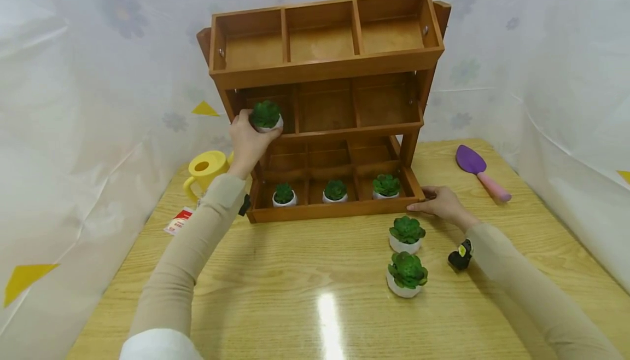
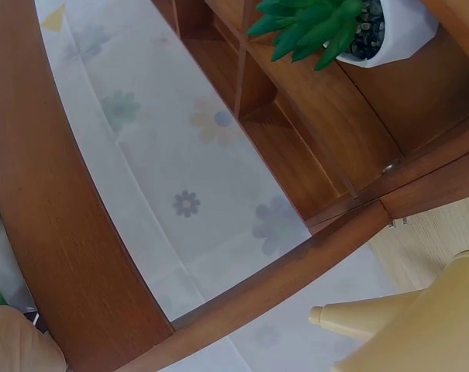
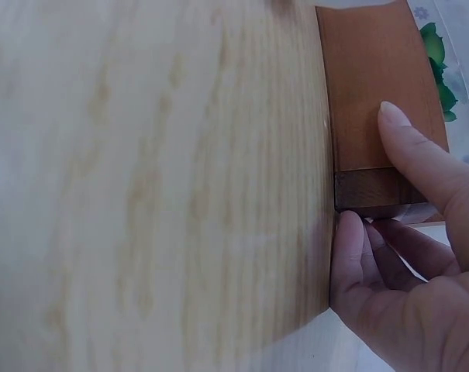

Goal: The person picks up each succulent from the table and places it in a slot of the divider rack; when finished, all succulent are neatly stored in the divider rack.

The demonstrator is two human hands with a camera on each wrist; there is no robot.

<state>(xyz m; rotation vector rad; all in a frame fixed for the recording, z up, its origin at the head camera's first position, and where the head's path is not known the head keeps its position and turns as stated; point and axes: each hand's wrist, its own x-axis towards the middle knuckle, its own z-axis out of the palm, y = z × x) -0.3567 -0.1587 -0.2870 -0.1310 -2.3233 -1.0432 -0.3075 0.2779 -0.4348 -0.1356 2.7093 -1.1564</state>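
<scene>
My left hand (image 1: 248,142) grips a potted succulent (image 1: 266,115) in a white pot, at the left compartment of the middle tier of a brown wooden plant stand (image 1: 320,67). Whether the pot touches the compartment floor I cannot tell. At the stand's lower front right corner, my right hand (image 1: 442,204) holds the wood, thumb (image 3: 408,139) on the front board and fingers around the end. Three more potted succulents (image 1: 336,191) stand in the bottom tier, one per compartment. Two others (image 1: 404,275) sit on the table before the right corner.
A yellow watering can (image 1: 206,169) stands left of the stand, behind a red and white packet (image 1: 179,220). To the right lies a purple trowel (image 1: 471,159) with a pink handle. White flowered sheeting (image 1: 123,75) surrounds the wooden table (image 1: 275,294).
</scene>
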